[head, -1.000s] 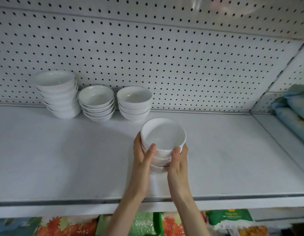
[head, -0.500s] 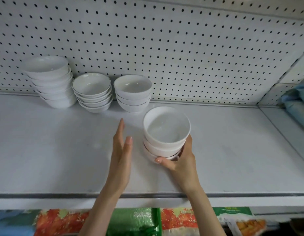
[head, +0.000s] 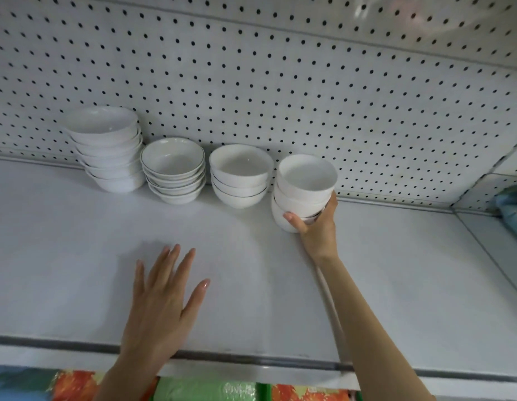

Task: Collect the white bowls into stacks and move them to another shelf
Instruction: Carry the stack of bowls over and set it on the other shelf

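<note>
**Q:** On the white flat shelf (head: 396, 285), head view: where does the carried stack of small deep white ceramic bowls (head: 305, 186) stand?

**A:** At the right end of a row along the white perforated back panel (head: 309, 91), just beside the three-bowl white stack with dark rim lines (head: 240, 175). Further left: a stack of shallow white bowls (head: 174, 169), then a taller stack of wide white bowls (head: 106, 147).

**Q:** Hand status?

**A:** Right hand (head: 316, 227): wrapped around the carried stack's lower bowls, thumb in front (contact between base and shelf cannot be told). Left hand (head: 161, 302): fingers spread wide, holding nothing, over the shelf's front area.

**Q:** Below the shelf edge?

**A:** Colourful packaged goods (head: 205, 389).
</note>
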`<move>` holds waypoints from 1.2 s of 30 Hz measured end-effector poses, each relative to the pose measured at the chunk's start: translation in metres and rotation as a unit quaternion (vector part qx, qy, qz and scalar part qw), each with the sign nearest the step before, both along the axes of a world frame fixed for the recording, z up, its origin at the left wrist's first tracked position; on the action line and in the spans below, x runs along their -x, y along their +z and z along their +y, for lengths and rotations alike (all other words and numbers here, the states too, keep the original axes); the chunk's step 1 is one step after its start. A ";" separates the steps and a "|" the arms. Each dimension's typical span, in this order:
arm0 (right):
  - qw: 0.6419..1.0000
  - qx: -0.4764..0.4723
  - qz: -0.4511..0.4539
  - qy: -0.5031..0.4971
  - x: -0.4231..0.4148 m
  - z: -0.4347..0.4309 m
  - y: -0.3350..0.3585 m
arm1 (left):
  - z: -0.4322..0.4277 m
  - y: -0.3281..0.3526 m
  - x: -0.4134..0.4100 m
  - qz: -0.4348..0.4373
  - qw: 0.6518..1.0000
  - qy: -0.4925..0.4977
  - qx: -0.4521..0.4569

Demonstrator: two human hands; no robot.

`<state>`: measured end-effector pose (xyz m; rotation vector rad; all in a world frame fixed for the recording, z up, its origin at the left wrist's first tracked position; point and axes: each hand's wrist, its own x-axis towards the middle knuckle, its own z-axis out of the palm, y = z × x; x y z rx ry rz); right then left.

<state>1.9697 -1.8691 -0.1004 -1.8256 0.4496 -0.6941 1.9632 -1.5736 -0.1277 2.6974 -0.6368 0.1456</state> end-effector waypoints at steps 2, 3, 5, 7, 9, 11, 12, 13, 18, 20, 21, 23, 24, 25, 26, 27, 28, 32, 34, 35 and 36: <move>1.000 0.006 0.006 -0.006 -0.008 -0.008 -0.001 | -0.001 0.000 0.000 0.000 1.000 0.000 -0.004; 1.000 0.007 0.007 -0.006 -0.011 -0.011 -0.001 | -0.001 0.000 0.000 0.004 1.000 0.001 -0.002; 1.000 0.005 0.011 -0.002 -0.016 -0.016 0.001 | -0.001 0.000 0.000 0.010 1.000 -0.001 0.001; 1.000 0.007 0.017 0.000 -0.020 -0.021 0.004 | 0.000 0.001 0.000 0.006 1.000 -0.003 -0.002; 0.999 0.012 0.030 -0.004 -0.025 -0.024 0.004 | 0.000 0.001 0.001 0.003 1.000 -0.002 0.000; 0.999 0.020 0.045 -0.013 -0.028 -0.026 0.004 | 0.000 0.003 0.001 0.003 1.000 0.001 0.004; 0.998 0.025 0.052 -0.014 -0.029 -0.026 0.004 | -0.001 0.004 0.000 0.000 1.000 0.003 0.007; 0.997 0.029 0.064 -0.014 -0.029 -0.027 0.004 | -0.001 0.005 0.000 -0.002 1.000 0.003 0.012; 0.992 0.051 0.113 -0.021 -0.016 -0.015 0.004 | -0.001 0.005 -0.001 -0.006 0.999 0.004 0.046; 0.987 0.062 0.139 -0.043 0.001 -0.002 0.007 | 0.001 0.005 0.000 -0.002 0.999 -0.002 0.051; 0.983 0.079 0.154 -0.060 0.013 0.004 0.009 | 0.005 0.006 0.003 0.002 0.999 -0.004 0.054; 0.975 0.142 0.160 -0.056 0.044 0.019 0.015 | 0.018 0.008 0.013 0.002 0.998 -0.002 0.055; 0.969 0.193 0.153 -0.036 0.062 0.028 0.020 | 0.029 0.010 0.021 -0.002 0.999 -0.002 0.050; 0.956 0.257 0.145 -0.006 0.077 0.037 0.025 | 0.041 0.014 0.030 -0.007 0.999 -0.001 0.045; 0.933 0.331 0.140 0.032 0.092 0.046 0.030 | 0.056 0.019 0.040 -0.014 0.999 0.002 0.045; 0.903 0.399 0.139 0.076 0.103 0.055 0.035 | 0.072 0.025 0.050 -0.023 0.998 0.010 0.049; 0.874 0.449 0.143 0.120 0.111 0.065 0.042 | 0.089 0.032 0.060 -0.032 0.998 0.021 0.050; 0.781 0.549 0.144 0.262 0.127 0.153 0.083 | 0.172 0.059 0.111 -0.062 0.994 0.081 0.025; 0.735 0.582 0.123 0.324 0.135 0.220 0.096 | 0.226 0.066 0.151 -0.078 0.990 0.117 0.033; 0.711 0.597 0.103 0.357 0.141 0.258 0.101 | 0.257 0.070 0.176 -0.083 0.986 0.141 0.024; 0.691 0.603 0.078 0.391 0.149 0.297 0.106 | 0.289 0.073 0.204 -0.097 0.981 0.169 0.004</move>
